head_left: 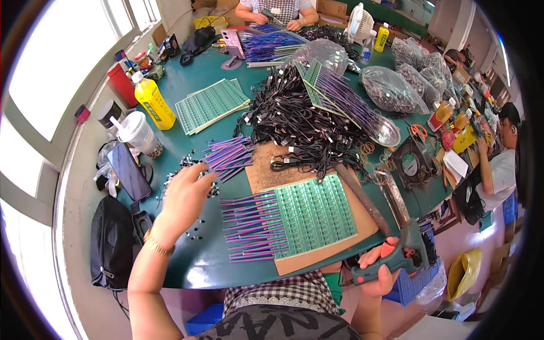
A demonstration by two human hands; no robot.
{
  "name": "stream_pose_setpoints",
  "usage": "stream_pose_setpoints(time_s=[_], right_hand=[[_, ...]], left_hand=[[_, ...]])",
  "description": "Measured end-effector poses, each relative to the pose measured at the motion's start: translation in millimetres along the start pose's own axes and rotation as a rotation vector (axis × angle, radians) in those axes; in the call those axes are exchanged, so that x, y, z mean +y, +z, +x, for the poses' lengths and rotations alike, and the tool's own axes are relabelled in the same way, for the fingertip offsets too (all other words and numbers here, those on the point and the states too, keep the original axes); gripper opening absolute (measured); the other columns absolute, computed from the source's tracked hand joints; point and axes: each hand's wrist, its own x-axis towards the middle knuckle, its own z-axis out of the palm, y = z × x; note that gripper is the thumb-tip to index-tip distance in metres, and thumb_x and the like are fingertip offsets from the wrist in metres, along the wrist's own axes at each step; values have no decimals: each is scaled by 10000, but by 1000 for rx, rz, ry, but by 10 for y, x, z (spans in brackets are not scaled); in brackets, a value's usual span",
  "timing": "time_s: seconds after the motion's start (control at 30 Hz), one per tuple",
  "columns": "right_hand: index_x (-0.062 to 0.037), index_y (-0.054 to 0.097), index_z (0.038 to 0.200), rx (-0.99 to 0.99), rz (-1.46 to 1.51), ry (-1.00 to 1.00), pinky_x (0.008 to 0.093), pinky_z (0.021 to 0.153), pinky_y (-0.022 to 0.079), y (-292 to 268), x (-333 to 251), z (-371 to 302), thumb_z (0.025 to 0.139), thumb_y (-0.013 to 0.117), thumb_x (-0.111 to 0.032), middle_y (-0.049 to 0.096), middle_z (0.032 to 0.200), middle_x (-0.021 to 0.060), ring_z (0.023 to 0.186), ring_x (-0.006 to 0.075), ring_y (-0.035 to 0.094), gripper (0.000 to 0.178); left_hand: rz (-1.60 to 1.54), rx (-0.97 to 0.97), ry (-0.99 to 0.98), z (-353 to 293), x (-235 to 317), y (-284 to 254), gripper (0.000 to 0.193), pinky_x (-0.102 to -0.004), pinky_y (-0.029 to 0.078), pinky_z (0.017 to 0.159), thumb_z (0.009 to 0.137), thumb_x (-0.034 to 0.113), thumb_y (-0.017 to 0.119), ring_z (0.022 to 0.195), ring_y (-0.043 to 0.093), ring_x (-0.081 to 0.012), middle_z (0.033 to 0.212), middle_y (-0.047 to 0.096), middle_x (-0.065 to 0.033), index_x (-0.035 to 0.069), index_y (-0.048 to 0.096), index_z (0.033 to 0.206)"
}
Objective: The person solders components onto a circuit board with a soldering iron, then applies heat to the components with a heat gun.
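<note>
My left hand [186, 194], with a gold bracelet at the wrist, reaches over a scattered pile of small black parts [190, 161]. Its visible fingers are apart; the fingertips are partly hidden. In my right hand [378, 266] is a green soldering gun [391, 262], gripped by its handle at the table's front edge. Between the hands lies a green circuit board panel [317, 215] of many small units. Purple and dark wires [249, 226] stick out leftward from its left edge. Beyond the left hand rests a bundle of loose purple wires [229, 157].
A cardboard sheet [269, 170] lies under the panel. Behind it rises a heap of black cables [283, 107], with wired panels [340, 96] on top. Blank panels [212, 105], a yellow bottle [153, 102], a cup [139, 133] and a phone [129, 170] stand or lie leftward. A co-worker [277, 14] sits opposite.
</note>
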Motion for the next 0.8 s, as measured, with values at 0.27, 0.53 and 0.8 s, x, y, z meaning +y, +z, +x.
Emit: stream_pose_setpoints(time_s=[0.27, 0.53, 0.8], right_hand=[[8, 400, 1270, -49, -59, 134, 349, 654, 492, -114, 233, -237, 789, 603, -103, 544, 771, 116, 665, 195, 551, 533], [22, 513, 1196, -228, -1272, -410, 311, 663, 473, -565, -231, -295, 828, 657, -199, 572, 821, 94, 674, 162, 548, 453], [47, 386, 1288, -27, -392, 150, 318, 645, 490, -336, -191, -442, 816, 573, -85, 578, 735, 114, 651, 188, 557, 524]], left_hand=[[8, -19, 14, 612, -31, 975, 70, -396, 501, 712, 805, 111, 656, 832, 594, -305, 854, 561, -103, 65, 651, 858], [-36, 13, 61, 549, -26, 812, 87, -370, 507, 697, 814, 59, 637, 799, 612, -296, 873, 595, -91, 56, 663, 896], [-175, 16, -91, 512, -42, 789, 137, -381, 502, 693, 833, 61, 637, 791, 620, -321, 902, 609, -124, 32, 669, 963]])
